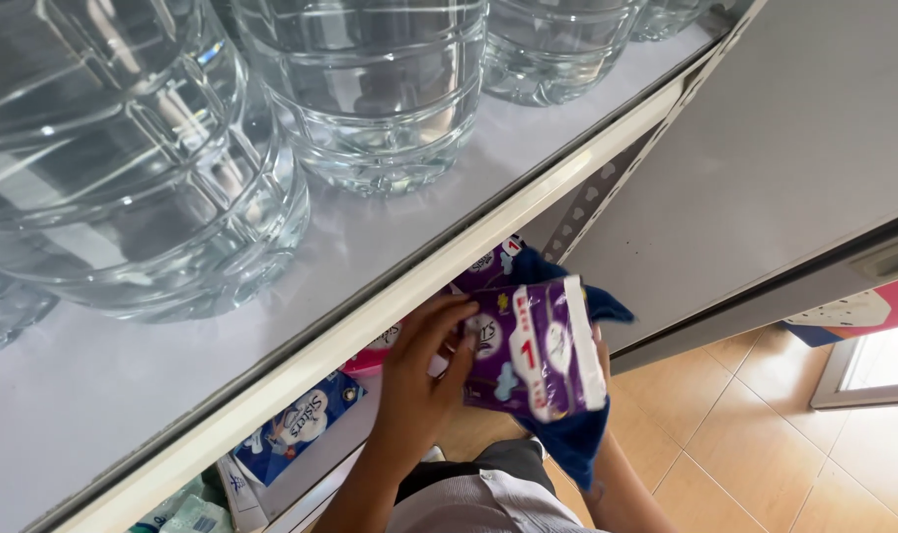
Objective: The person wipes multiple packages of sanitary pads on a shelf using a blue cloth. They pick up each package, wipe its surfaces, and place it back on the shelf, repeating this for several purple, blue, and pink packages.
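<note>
Left hand grasps the purple sanitary-pad pack from nine o'clock; right hand, mostly hidden, holds a blue cloth beneath it.

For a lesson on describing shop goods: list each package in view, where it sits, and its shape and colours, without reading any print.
Purple packet: flat soft pouch, purple and white, held in both hands over a dark blue cloth.
Blue packet: flat pouch, blue and white, on the lower shelf.
Water bottles: large, clear, ribbed, on the upper shelf.

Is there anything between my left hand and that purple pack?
Nothing visible: the left hand already touches the purple pack. A dark blue cloth lies behind the pack, toward the right hand, which is mostly hidden.
</note>
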